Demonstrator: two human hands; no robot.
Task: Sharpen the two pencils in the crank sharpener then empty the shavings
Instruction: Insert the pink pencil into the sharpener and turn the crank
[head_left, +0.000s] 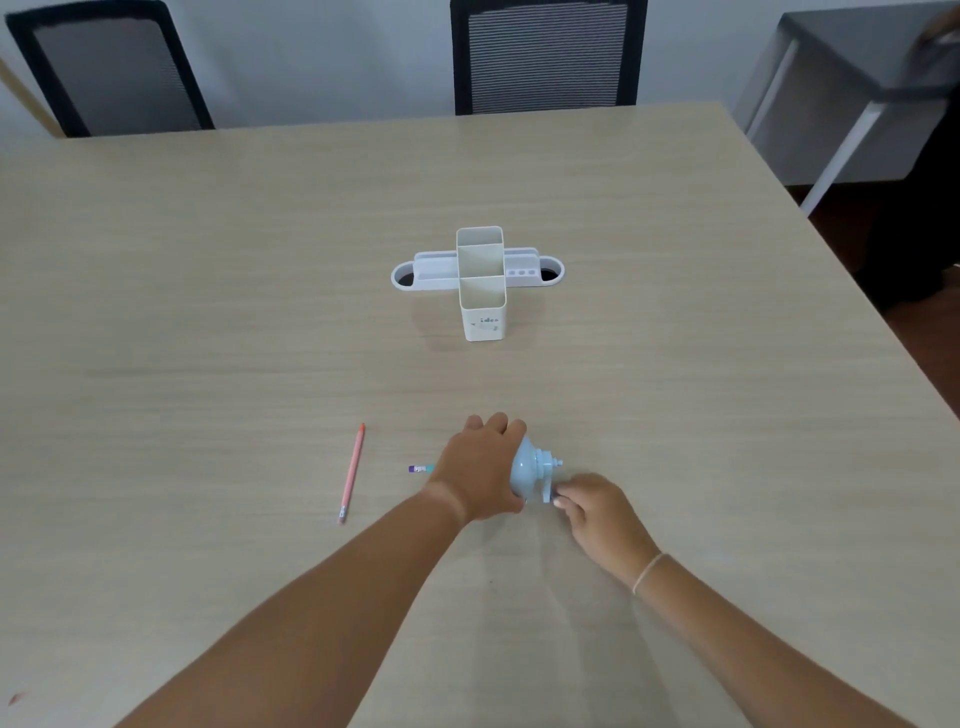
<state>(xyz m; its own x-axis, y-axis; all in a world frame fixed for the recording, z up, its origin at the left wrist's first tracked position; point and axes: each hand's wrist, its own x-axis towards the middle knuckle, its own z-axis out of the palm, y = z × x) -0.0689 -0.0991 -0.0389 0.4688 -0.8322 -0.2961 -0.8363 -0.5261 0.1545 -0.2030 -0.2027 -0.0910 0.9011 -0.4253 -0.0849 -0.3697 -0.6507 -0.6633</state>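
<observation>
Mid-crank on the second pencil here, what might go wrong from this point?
1. The left hand covers the sharpener, so only the purple pencil end shows; over-grinding or a snapped tip could go unseen.
2. The right hand pinches the crank low beside the table; knuckles may scrape, or the sharpener may skid.
3. The pink pencil lies loose beside the left forearm and could be knocked away.

A pale wood table (675, 260) is backed by two black mesh chairs (545, 57) against a light wall (311, 57), with a grey side table (841, 93) at right.
</observation>
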